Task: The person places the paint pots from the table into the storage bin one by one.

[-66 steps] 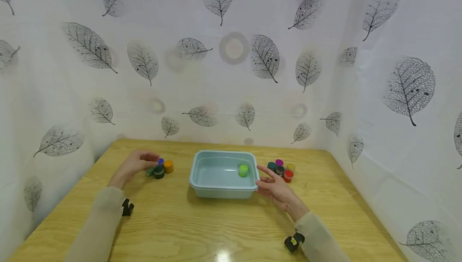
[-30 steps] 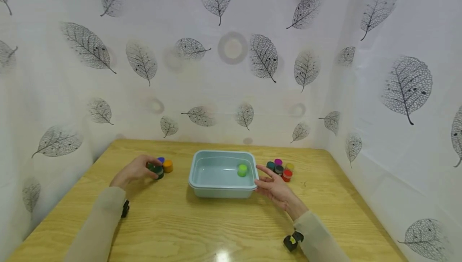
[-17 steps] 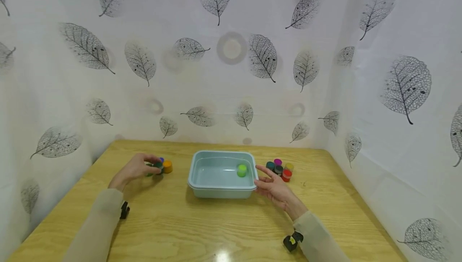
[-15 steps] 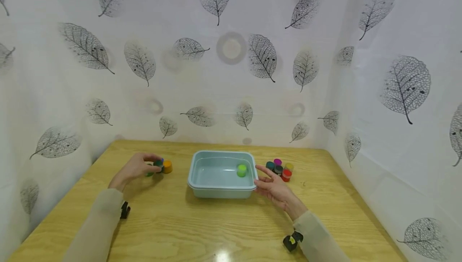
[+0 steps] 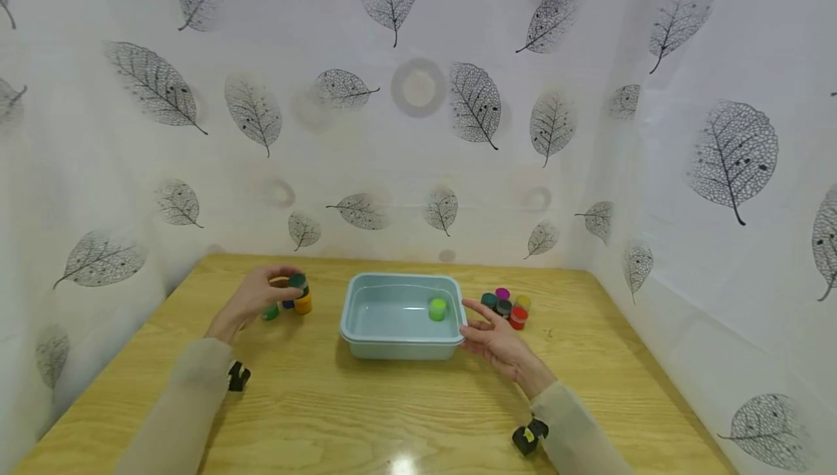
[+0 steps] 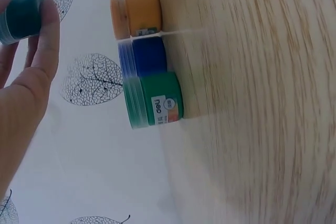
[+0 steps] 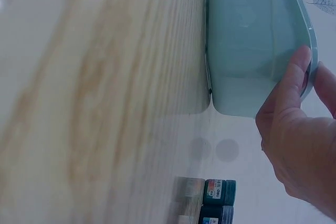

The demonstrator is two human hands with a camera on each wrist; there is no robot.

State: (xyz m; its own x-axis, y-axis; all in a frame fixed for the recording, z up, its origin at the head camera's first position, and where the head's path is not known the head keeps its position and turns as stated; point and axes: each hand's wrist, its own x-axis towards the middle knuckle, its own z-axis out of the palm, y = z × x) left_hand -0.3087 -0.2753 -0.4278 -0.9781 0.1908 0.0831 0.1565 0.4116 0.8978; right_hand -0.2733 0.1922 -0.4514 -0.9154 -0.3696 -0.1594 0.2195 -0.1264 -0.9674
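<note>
In the head view, my left hand (image 5: pixel 263 293) pinches a dark green paint jar (image 5: pixel 298 282) between thumb and fingers, raised above the other jars on the left. The left wrist view shows this dark green jar (image 6: pixel 25 14) off the table, with orange (image 6: pixel 144 14), blue (image 6: pixel 149 56) and green (image 6: pixel 160 100) paint jars standing in a row. My right hand (image 5: pixel 500 344) holds the right rim of a light blue plastic bin (image 5: pixel 405 350), its fingers on either side of the rim in the right wrist view. A lime green jar (image 5: pixel 437 309) sits inside the bin.
Right of the bin stands a cluster of several paint jars, among them a red jar (image 5: pixel 518 317), a magenta jar (image 5: pixel 502 293) and a yellow jar (image 5: pixel 523 303). A leaf-print curtain (image 5: pixel 418 170) rises behind the wooden table (image 5: pixel 366 417).
My left hand reached down to the left cluster, took hold of the dark green jar and lifted it up and rightward, past the blue and orange jars. The right hand and bin stayed put.
</note>
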